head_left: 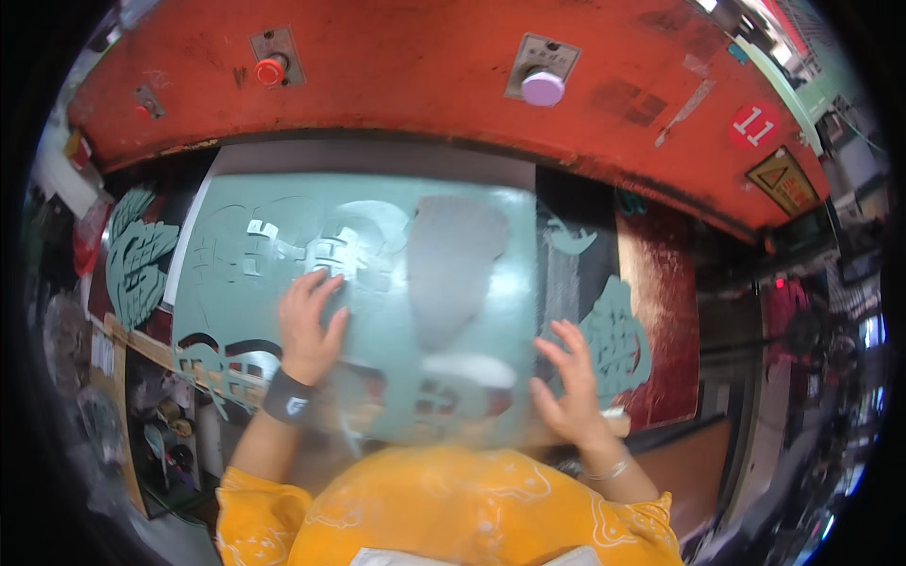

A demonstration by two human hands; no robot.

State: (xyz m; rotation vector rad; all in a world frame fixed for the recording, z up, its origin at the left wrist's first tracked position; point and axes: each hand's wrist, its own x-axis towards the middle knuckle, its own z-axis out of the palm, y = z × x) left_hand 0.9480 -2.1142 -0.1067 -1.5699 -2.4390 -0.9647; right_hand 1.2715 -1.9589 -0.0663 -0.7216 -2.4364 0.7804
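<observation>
A pale green sheet [293, 198] lies in front of me, with cut outlines and several small slots in it. Its near part is smeared by motion. My left hand [311, 325] is over the left half of the sheet, fingers apart, fingertips beside a group of white-edged slots [330, 253]. At the sheet's right edge is my right hand [569, 387], its fingers spread and no object visible in them. Whether it touches the edge I cannot tell. Between the hands, farther off, a grey sole-shaped patch [458, 264] shows in the sheet.
An orange machine beam [406, 85] with a red button [271, 71] and a lilac knob [543, 88] spans the far side. Green cut-out scraps [613, 344] lie at right, more scraps [142, 264] at left. A reddish board [665, 330] extends right. Shelves [170, 424] stand lower left.
</observation>
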